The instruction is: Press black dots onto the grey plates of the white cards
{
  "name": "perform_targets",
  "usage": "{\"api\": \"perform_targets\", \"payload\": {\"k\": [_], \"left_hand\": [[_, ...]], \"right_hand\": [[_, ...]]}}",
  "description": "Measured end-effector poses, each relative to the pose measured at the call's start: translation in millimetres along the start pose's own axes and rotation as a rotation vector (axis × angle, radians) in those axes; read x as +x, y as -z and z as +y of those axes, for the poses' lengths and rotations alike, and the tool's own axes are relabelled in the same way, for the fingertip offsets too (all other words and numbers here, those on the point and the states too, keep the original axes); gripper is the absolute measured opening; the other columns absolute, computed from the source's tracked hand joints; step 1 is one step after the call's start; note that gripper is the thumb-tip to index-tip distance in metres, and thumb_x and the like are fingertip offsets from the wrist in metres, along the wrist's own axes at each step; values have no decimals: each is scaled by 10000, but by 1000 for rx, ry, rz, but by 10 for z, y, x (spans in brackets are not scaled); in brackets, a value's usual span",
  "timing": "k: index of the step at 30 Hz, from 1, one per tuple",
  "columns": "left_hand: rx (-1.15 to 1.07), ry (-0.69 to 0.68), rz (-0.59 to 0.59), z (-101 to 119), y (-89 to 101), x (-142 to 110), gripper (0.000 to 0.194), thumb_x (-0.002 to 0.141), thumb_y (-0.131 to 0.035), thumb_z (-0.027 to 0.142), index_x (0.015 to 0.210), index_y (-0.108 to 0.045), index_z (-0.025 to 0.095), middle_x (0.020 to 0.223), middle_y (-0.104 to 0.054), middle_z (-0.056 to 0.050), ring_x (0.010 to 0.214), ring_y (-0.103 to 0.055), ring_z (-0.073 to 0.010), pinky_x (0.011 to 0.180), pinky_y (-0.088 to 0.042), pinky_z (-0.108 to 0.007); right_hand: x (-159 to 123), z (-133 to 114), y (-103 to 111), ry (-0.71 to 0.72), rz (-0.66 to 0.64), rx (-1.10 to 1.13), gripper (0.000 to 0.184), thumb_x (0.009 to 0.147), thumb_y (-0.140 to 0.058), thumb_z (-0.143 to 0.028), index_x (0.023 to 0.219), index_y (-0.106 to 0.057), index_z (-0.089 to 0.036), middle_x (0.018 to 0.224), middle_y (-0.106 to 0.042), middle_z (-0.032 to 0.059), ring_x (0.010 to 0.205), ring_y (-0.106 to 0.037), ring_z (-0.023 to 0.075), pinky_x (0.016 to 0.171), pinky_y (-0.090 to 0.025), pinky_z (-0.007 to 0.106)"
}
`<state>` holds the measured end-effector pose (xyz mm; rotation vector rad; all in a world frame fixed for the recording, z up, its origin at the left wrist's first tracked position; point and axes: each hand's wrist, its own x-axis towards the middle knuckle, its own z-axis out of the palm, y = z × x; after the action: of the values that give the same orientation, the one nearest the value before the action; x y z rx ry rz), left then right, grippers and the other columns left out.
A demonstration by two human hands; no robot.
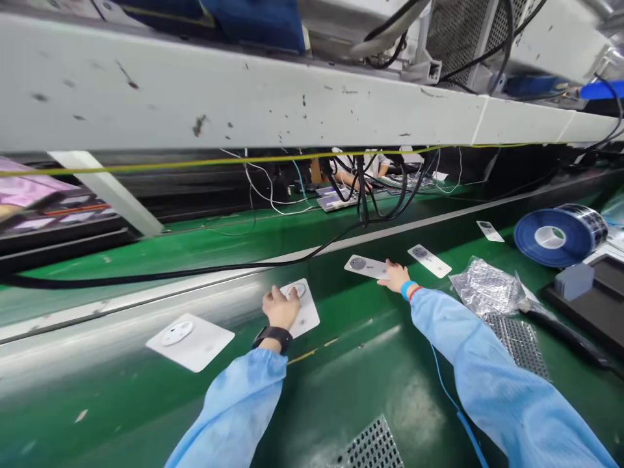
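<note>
My left hand (pixel 281 311), with a black wrist band, has its fingers bent over the left edge of a white panel (pixel 307 314) with a round grey-white part, which it partly hides. Farther right, my right hand (pixel 396 278) pinches the near end of another white panel (pixel 369 267) with a grey disc. A blue strap with a cord circles that wrist. A third white panel (pixel 192 343) lies left of my left hand. Beyond my right hand are more such panels (pixel 429 261), one (pixel 489 231) farther off. All rest on a green belt surface (pixel 351 370).
A blue reel (pixel 541 237), a crumpled clear bag (pixel 485 286), perforated sheets (pixel 373 448) and a dark tray (pixel 597 305) lie to the right and front. A black cable (pixel 195 273) crosses behind the panels under a white beam (pixel 244 104). Another person's hands (pixel 358 181) show beyond.
</note>
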<state>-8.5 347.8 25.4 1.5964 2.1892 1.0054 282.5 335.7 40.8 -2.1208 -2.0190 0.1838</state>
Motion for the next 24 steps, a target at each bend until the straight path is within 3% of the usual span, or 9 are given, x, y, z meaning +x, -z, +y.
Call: {"api": "perform_targets", "payload": {"k": [3,5,9,11,14,17,20,24], "left_hand": [[-180,40,-36,16,-20,-211,412,882,-595,215,1279,-515,140,1364,-489,-137,1295,-419,-308,1048,-346,-540],[-301,60,-96,77,-19,-366,387,866,-601,174,1245,-541,121,1324,-526,-144,1296,-422,-300,1071,-318,-523],[-570,138,-267,329,-39,-707,197,872,-613,222,1045,-628,130,1097,-656,-82,1051,-612,-231,947,-457,-465],[-705,187,-345,491,-39,-917,214,865,-626,271,1018,-619,123,1012,-679,-84,943,-655,-217,846,-517,-428],[-892,240,-409,697,52,-1290,392,814,-659,355,1118,-556,129,1026,-683,-148,927,-679,-256,753,-548,-407],[-1051,250,-418,757,293,-1673,446,789,-632,346,1178,-501,171,1074,-682,-145,955,-680,-246,758,-551,-372],[-1109,268,-395,633,623,-1981,420,741,-629,285,1135,-531,179,1051,-695,-101,925,-676,-218,735,-545,-320],[-1070,371,-299,259,1039,-2255,421,656,-687,241,1059,-582,177,960,-700,-45,822,-651,-166,656,-503,-230]], "right_hand": [[181,119,-17,20,-60,-63,342,929,-576,-337,1220,-538,-162,1229,-567,88,1059,-595,226,887,-516,443],[243,176,27,34,-86,-83,337,929,-576,-337,1214,-541,-161,1222,-570,87,1052,-597,223,882,-518,438],[178,193,224,60,-88,-64,321,930,-576,-336,1195,-552,-156,1196,-582,83,1025,-607,214,864,-527,425],[-6,131,322,93,-61,-28,307,937,-563,-339,1183,-557,-155,1179,-590,80,1004,-614,207,851,-531,418],[-527,-36,389,180,-12,51,398,878,-636,-381,1186,-550,-145,1108,-618,74,968,-622,204,853,-520,401],[-1255,-211,394,253,17,137,708,684,-791,-419,1251,-501,-107,1060,-635,91,1012,-600,248,917,-479,402],[-1955,-328,420,289,11,227,801,688,-772,-443,1332,-428,-114,1166,-600,129,1105,-547,286,962,-453,440],[-2636,-409,338,470,46,416,651,793,-703,-416,1327,-448,-143,1300,-537,154,1226,-487,288,1027,-438,461]]}}
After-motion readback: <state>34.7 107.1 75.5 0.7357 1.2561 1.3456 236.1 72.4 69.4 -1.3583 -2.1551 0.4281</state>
